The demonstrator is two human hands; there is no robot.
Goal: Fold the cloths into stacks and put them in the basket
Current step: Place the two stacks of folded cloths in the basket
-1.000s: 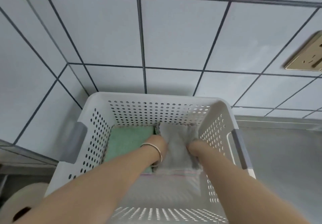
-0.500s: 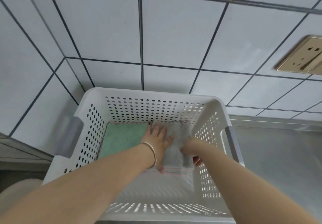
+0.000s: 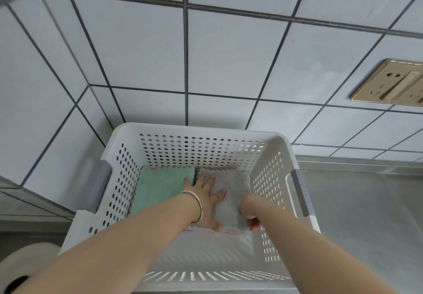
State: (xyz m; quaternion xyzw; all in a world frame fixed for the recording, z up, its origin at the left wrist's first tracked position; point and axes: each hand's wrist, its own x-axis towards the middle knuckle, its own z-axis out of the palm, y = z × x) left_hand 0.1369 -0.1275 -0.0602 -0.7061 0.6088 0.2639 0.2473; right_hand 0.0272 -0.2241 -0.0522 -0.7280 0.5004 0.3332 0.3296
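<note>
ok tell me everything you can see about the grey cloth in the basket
The grey cloth looks soft and fluffy, like a towel, with a pinkish edge at its near end. It lies folded and flat on the floor of the white basket, in the far right part, right beside the green cloth. The left hand presses flat on it with fingers spread. The right hand is at its near right edge; its grip is hidden.

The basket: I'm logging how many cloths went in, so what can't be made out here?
- Head view: the layers in the grey stack, covered by the left hand.
- The right hand: its own forearm hides most of it, so its grip is unclear.
- The green stack: only its top shows.
- The basket: its near wall runs behind the forearms.
- The paper roll: cut off by the frame's corner.
</note>
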